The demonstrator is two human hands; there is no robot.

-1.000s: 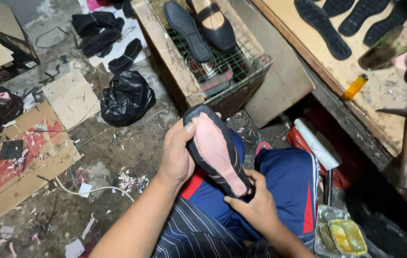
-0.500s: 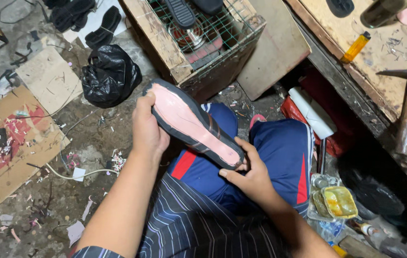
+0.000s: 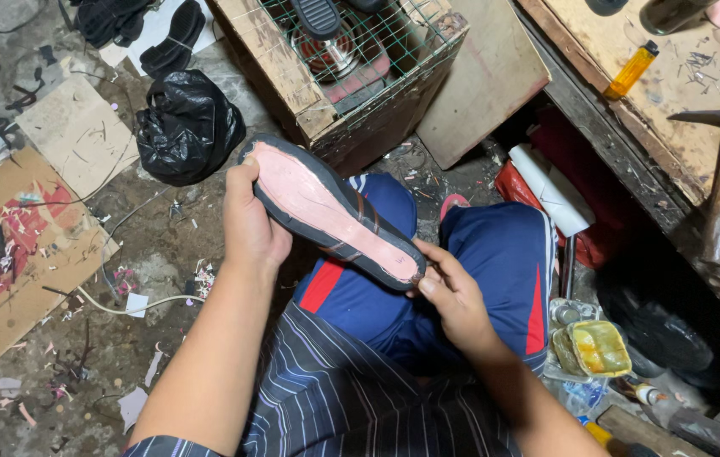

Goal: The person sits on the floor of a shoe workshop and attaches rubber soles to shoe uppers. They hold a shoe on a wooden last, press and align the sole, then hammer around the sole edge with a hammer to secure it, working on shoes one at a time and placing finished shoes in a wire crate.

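We grasp the pink-bottomed shoe (image 3: 330,213) by its ends, left hand (image 3: 252,227) at ten o'clock, right hand (image 3: 455,296) at four; its upturned sole looks freshly coated, so straying fingers could smear it.

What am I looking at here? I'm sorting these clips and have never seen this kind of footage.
There is no machine: a camera on a person's head looks down at their own two bare hands and lap. The left hand and right hand hold a black shoe with a pink underside, bottom up, above blue shorts. On the littered floor lie a black plastic bag and flattened cardboard. A wooden crate with a wire mesh top stands ahead. A yellow lighter lies on the bench.
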